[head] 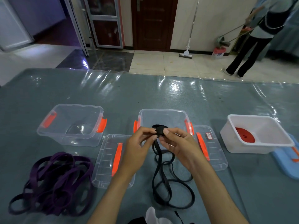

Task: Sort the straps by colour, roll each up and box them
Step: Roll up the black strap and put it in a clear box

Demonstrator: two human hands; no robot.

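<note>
A black strap (163, 178) lies in loose loops on the table in front of me, and its upper end is wound into a small roll (160, 130). My left hand (140, 143) and my right hand (176, 143) both pinch this roll, held just in front of the middle clear box (161, 115). A heap of purple straps (53, 181) sits at the near left. A rolled red strap (245, 135) lies inside the white box (258, 135) on the right. The left clear box (71, 123) holds nothing.
Two clear lids with orange handles lie flat on the table, one (111, 160) under my left forearm and one (210, 147) right of my right hand. A blue lid (288, 160) lies at the far right. A person sweeps the floor beyond the table.
</note>
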